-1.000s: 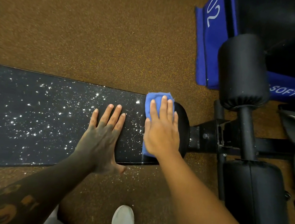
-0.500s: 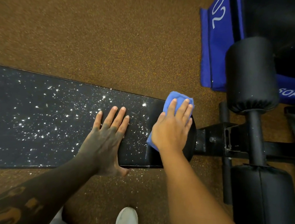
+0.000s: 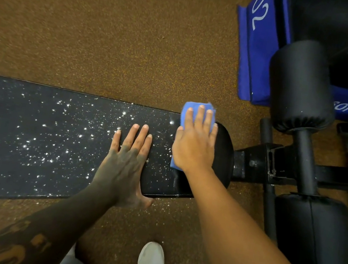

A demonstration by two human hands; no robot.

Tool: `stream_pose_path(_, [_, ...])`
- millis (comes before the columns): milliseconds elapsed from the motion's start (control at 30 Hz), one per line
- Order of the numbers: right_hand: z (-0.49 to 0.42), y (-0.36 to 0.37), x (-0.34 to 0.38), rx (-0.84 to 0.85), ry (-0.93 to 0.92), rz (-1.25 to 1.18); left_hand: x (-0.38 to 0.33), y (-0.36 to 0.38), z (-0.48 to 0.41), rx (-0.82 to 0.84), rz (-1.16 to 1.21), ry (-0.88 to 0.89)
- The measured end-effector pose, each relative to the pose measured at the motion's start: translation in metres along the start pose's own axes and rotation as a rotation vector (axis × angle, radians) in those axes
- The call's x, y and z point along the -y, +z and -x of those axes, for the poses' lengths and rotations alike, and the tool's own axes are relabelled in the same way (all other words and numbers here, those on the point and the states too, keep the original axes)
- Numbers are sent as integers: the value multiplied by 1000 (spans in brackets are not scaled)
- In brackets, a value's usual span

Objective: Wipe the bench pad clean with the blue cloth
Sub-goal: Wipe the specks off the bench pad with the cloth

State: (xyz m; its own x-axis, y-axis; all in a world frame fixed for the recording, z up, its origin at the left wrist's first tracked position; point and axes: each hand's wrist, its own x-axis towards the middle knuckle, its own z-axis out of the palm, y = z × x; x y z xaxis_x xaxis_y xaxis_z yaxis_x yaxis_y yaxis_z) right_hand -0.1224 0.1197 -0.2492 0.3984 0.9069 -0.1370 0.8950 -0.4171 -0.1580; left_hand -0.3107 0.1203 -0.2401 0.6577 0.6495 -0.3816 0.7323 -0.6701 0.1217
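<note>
The long black bench pad [image 3: 28, 142] runs from the left edge to its rounded right end and is speckled with many white flecks. My right hand [image 3: 194, 144] lies flat with straight fingers on the folded blue cloth [image 3: 189, 108], pressing it onto the pad near the far edge at the right end. The cloth sticks out beyond my fingertips and below my palm. My left hand [image 3: 127, 163] rests flat on the pad just left of the cloth, fingers spread and straight. The strip of pad right of the cloth looks free of flecks.
Black foam rollers [image 3: 300, 84] and the bench's black metal frame [image 3: 264, 165] stand to the right. A blue padded box marked 02 [image 3: 257, 42] sits at the back right. Brown speckled floor [image 3: 94, 26] surrounds the bench. My white shoe [image 3: 151, 261] is below.
My right hand with the cloth has slid away from me toward the pad's far edge and turned straighter. The left hand has stayed in place.
</note>
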Motion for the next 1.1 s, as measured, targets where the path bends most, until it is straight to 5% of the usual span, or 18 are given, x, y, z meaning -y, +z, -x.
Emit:
stream_pose_path(133, [10,-4,-16,78,-353,67,-1,-1,1,-9,-8,-5])
stream_pose_path(300, [-5,-4,-7,16,17,7,1,-2,2,-5,-2,0])
stream_pose_path(467, [18,0,-3,74,-361,51,0,-2,2,-4,-7,3])
stream_pose_path(633, [6,-1,-5,34,-103,4,3,-1,3,-1,-12,12])
stream_pose_path(767, [18,-2,-3,79,-376,52,2,-2,3,-6,-8,12])
stream_pose_path(933, [5,-2,-11,44,-166,28,2,-1,3,-3,-11,13])
stream_pose_path(1100, [43,0,0,65,-277,44,2,0,2,-15,-23,13])
